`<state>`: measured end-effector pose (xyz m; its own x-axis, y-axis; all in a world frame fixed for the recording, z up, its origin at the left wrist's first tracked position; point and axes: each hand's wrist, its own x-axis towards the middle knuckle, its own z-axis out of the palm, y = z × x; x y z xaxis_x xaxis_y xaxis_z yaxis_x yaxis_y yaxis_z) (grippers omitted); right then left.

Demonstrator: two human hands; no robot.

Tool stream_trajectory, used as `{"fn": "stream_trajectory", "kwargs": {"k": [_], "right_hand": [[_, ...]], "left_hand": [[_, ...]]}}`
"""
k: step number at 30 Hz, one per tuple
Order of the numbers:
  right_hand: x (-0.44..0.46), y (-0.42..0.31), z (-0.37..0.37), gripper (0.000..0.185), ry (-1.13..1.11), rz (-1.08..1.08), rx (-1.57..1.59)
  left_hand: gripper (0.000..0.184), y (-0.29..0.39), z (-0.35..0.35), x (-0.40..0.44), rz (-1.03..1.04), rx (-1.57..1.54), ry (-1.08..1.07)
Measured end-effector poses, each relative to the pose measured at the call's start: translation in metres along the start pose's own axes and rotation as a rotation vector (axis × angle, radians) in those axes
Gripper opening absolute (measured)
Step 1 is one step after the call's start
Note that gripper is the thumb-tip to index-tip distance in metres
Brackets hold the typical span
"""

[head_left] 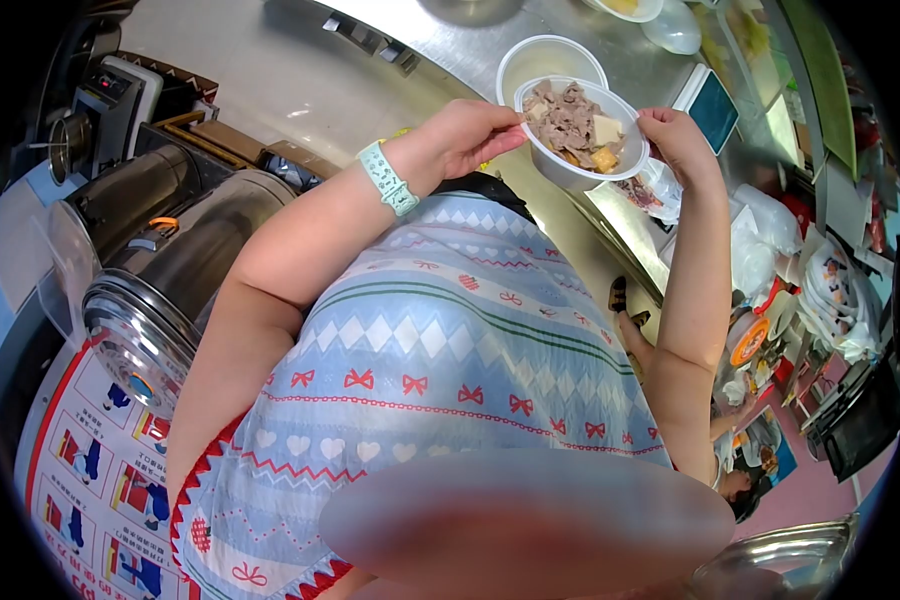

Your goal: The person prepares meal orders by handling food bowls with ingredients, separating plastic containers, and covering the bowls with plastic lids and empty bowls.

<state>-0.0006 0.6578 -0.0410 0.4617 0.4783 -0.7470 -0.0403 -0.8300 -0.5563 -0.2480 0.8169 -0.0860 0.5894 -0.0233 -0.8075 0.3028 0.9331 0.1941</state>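
My left hand (480, 138), with a pale green band on its wrist, pinches the left rim of a white plastic bowl (572, 178). On the opposite side, my right hand (678, 145) grips the rim near its upper right. The bowl is held up, tilted towards me, over the edge of a steel counter. Inside lie thin slices of greyish cooked meat (568, 122), pale tofu-like blocks (607, 130) and a yellowish cube (604, 159). Just behind it stands a second white round container (545, 58), partly covered by the bowl.
On the steel counter (460, 35) sit a device with a dark panel (712, 108) and clear plastic bags (760, 235). Large steel pots (205, 235) stand at my left. A sandalled foot (618, 295) and part of another person (735, 485) show at right.
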Motion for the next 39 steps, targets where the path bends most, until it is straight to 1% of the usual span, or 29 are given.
{"fn": "stream_trajectory", "kwargs": {"k": [11, 14, 16, 17, 19, 20, 21, 22, 23, 24, 25, 27, 29, 31, 32, 33, 35, 36, 37, 39], "right_hand": [[0.000, -0.002, -0.001, 0.019, -0.008, 0.017, -0.001], [0.000, -0.001, -0.001, 0.020, 0.012, 0.007, -0.009], [-0.002, 0.001, -0.001, 0.021, 0.010, -0.037, -0.012], [-0.004, 0.004, 0.000, 0.021, 0.014, -0.037, -0.010], [-0.009, 0.017, 0.005, 0.022, 0.077, -0.159, 0.034], [-0.011, 0.023, 0.007, 0.020, 0.093, -0.164, 0.082], [-0.010, 0.034, 0.011, 0.020, 0.101, -0.163, 0.087], [-0.009, 0.049, 0.014, 0.019, 0.132, -0.226, 0.102], [-0.009, 0.059, 0.014, 0.018, 0.166, -0.288, 0.115], [-0.016, 0.059, 0.022, 0.016, 0.206, -0.320, 0.147], [-0.019, 0.063, 0.027, 0.016, 0.225, -0.316, 0.154], [-0.025, 0.071, 0.033, 0.016, 0.297, -0.327, 0.324], [-0.033, 0.074, 0.024, 0.016, 0.332, -0.310, 0.355], [-0.041, 0.077, 0.011, 0.017, 0.373, -0.249, 0.442], [-0.040, 0.085, 0.000, 0.019, 0.418, -0.261, 0.451], [-0.038, 0.092, -0.010, 0.019, 0.441, -0.263, 0.462], [-0.031, 0.102, -0.029, 0.022, 0.494, -0.235, 0.493], [-0.022, 0.108, -0.027, 0.026, 0.504, -0.260, 0.487], [-0.013, 0.114, -0.031, 0.026, 0.518, -0.269, 0.494], [0.009, 0.123, -0.033, 0.027, 0.578, -0.289, 0.575]], "left_hand": [[0.014, 0.000, 0.000, 0.002, -0.017, -0.029, 0.003], [0.014, 0.000, 0.000, 0.001, -0.007, 0.002, 0.009], [0.015, -0.002, 0.002, -0.004, 0.059, 0.078, -0.022], [0.015, -0.004, 0.002, -0.005, 0.058, 0.082, -0.024], [0.015, -0.009, 0.000, -0.005, 0.190, 0.305, -0.020], [0.015, -0.013, -0.001, -0.004, 0.188, 0.313, -0.026], [0.016, -0.016, -0.004, -0.002, 0.295, 0.409, -0.046], [0.016, -0.020, -0.004, -0.001, 0.399, 0.508, -0.067], [0.016, -0.024, -0.005, 0.001, 0.396, 0.519, -0.079], [0.016, -0.026, -0.006, 0.002, 0.466, 0.590, -0.065], [0.016, -0.026, -0.004, 0.002, 0.536, 0.661, -0.054], [0.016, -0.025, 0.002, 0.000, 0.554, 0.666, -0.072], [0.016, -0.020, 0.016, 0.002, 0.570, 0.673, -0.098], [0.016, -0.011, 0.037, 0.010, 0.616, 0.811, -0.114], [0.018, -0.006, 0.048, 0.021, 0.656, 0.992, -0.075], [0.018, 0.002, 0.061, 0.034, 0.659, 1.008, -0.096], [0.023, 0.017, 0.089, 0.058, 0.819, 1.364, -0.050], [0.027, 0.023, 0.092, 0.063, 0.854, 1.363, -0.026], [0.027, 0.029, 0.101, 0.075, 0.866, 1.374, -0.037], [0.027, 0.043, 0.114, 0.095, 0.885, 1.540, 0.017]]}}
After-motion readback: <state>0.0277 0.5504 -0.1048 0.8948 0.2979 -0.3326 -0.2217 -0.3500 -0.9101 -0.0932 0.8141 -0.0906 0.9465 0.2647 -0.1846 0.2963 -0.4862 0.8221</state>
